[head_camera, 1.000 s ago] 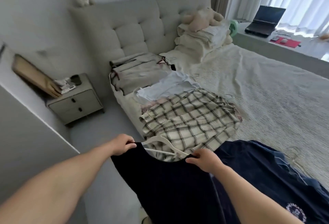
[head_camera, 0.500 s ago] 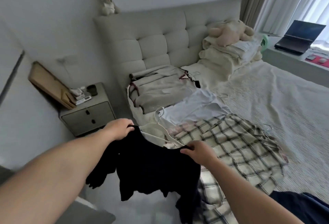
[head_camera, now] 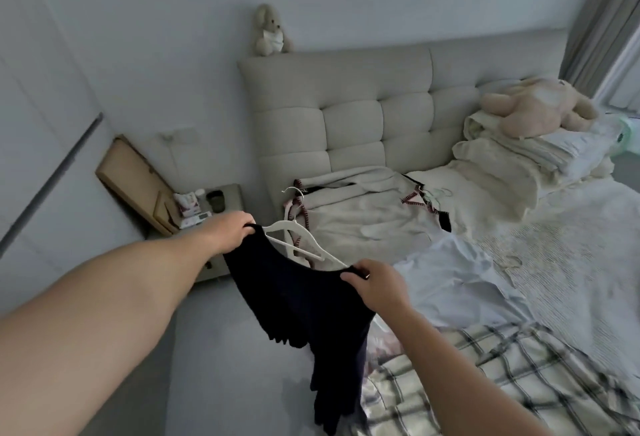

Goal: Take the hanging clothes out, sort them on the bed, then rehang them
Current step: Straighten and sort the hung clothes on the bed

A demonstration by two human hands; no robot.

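Item one, nearest you: the plaid shirt [head_camera: 485,376], cream with dark checks, spread flat on the bed [head_camera: 571,262] at your lower right, beside your right forearm. Item two: the dark garment [head_camera: 311,311], navy or black (the light does not settle it), held up off the bed between your two hands and hanging down over the bed's near edge. Your left hand [head_camera: 230,233] has its fingers curled round one shoulder of the garment; your right hand [head_camera: 379,285] pinches the other shoulder, thumb on top, fingers tucked under the cloth. Item three: the white hanger [head_camera: 298,238], set inside the garment's neckline between your hands, its hook rising toward the headboard. Item four: a pale blue shirt [head_camera: 460,280], laid flat just beyond your right hand and touching the plaid one. Item five: a cream knit garment [head_camera: 363,217] with dark red stitched edging, lying against the foot of the headboard [head_camera: 346,106], with another white hanger at its left edge. Item six, left of the bed: a grey nightstand [head_camera: 235,190] carrying small items too blurred to name, and a flat cardboard box [head_camera: 131,176] leaning on the wall. Item seven: folded cream bedding [head_camera: 512,165] stacked at the far right, a large plush toy [head_camera: 533,110] lying on it. Item eight, farthest: a small teddy bear [head_camera: 270,30] seated on the headboard's top corner.
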